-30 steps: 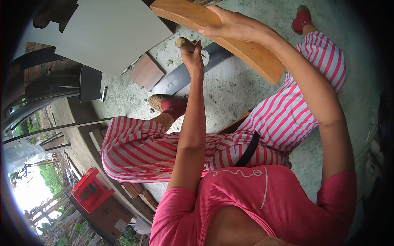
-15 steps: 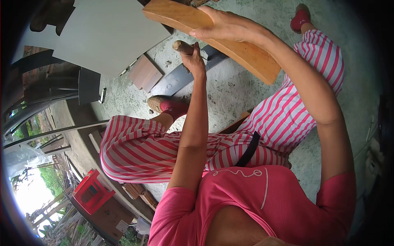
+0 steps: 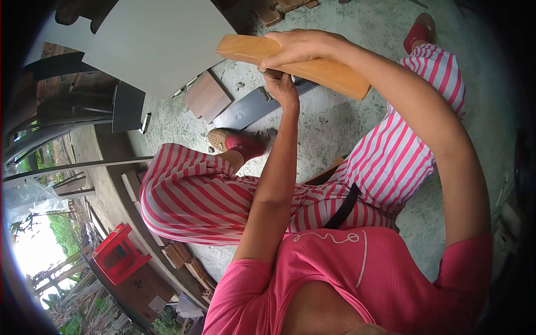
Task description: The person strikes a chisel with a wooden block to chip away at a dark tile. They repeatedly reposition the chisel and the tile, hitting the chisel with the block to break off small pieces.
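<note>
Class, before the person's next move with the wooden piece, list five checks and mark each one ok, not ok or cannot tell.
1. Right hand grip on the wooden piece: fingers wrapped over its edge, ok.
2. Left hand grip: curled just under the piece, contents hidden, cannot tell.
3. Piece off the concrete floor: held in the air, ok.
4. Shoe apart from the piece: ok.
5. Floor beneath free of clutter: a dark strip and a brown board lie there, not ok.
</note>
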A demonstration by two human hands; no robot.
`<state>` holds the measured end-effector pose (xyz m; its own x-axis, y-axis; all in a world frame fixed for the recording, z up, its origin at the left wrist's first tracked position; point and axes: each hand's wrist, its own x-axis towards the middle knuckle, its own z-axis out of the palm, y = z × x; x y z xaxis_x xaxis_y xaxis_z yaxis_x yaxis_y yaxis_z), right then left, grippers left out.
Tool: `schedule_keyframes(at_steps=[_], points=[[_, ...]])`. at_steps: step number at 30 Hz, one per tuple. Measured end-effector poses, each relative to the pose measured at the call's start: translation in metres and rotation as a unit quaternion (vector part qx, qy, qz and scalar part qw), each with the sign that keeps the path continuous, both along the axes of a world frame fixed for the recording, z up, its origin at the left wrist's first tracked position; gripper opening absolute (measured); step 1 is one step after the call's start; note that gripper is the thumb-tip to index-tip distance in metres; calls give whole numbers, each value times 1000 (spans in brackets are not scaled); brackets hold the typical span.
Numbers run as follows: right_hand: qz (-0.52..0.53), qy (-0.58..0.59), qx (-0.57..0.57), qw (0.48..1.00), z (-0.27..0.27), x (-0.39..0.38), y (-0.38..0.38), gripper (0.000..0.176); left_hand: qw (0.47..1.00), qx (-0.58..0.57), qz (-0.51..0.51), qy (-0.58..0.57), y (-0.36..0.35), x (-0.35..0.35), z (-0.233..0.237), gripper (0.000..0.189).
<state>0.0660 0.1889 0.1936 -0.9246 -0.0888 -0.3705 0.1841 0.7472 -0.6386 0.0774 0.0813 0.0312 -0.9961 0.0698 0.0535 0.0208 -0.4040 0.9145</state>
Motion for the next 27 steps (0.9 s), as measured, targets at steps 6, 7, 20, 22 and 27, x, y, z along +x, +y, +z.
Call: schedule_keyframes(at_steps=[6, 7, 20, 22, 27], points=[[-16, 89, -65, 994, 125, 32, -22, 89, 994, -112, 2, 3, -2, 5, -8, 31], [4, 84, -109, 991, 142, 41, -22, 97, 995, -99, 12, 24, -1, 5, -9, 29], [-39, 141, -103, 984, 74, 8, -19, 103, 998, 25, -52, -28, -6, 7, -9, 31], [-81, 170, -72, 979, 82, 16, -24, 72, 997, -25, -69, -6, -8, 5, -10, 29], [-20, 2, 27, 999, 5, 15, -23, 85, 998, 9, -66, 21, -14, 5, -16, 33]])
